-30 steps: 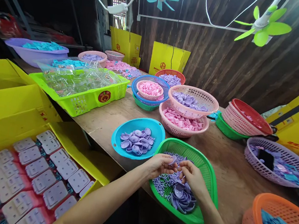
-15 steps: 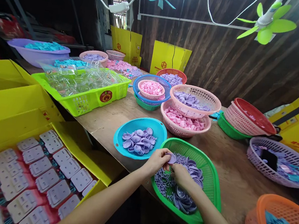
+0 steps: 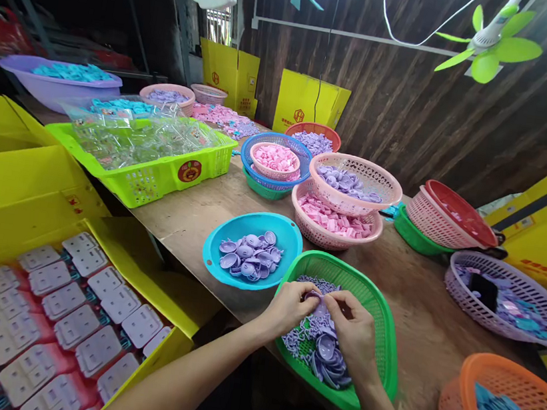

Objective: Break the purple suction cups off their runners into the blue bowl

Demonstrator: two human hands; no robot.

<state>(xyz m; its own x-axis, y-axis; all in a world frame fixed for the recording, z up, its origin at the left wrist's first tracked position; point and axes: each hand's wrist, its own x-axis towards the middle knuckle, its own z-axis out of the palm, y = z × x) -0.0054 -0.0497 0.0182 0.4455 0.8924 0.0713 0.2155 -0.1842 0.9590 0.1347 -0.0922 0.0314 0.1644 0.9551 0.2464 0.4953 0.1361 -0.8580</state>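
Observation:
Over the green basket (image 3: pixel 388 348), my left hand (image 3: pixel 290 308) pinches a small rounded purple plastic piece (image 3: pixel 321 307). My right hand (image 3: pixel 352 326) is closed at the same piece, thumb and fingertips meeting the left ones; the fingers cover much of it. Below them the basket holds purple cup-like pieces (image 3: pixel 327 356) on one side and thin purple link-like parts (image 3: pixel 296 342) on the other. Just left of the basket stands a blue bowl (image 3: pixel 215 241) with a heap of purple rounded pieces (image 3: pixel 251 254).
Behind are stacked pink baskets (image 3: pixel 389 190) and a blue basket (image 3: pixel 247 154). A lime crate (image 3: pixel 141 191) of clear bags stands left, above a yellow box (image 3: pixel 174 346) of white-topped packs. An orange basket (image 3: pixel 460 391) and a lilac basket (image 3: pixel 455 283) are right.
My right hand has come up out of the green basket and met my left hand at the purple piece. The piece has tilted between the fingers. The view has shifted slightly.

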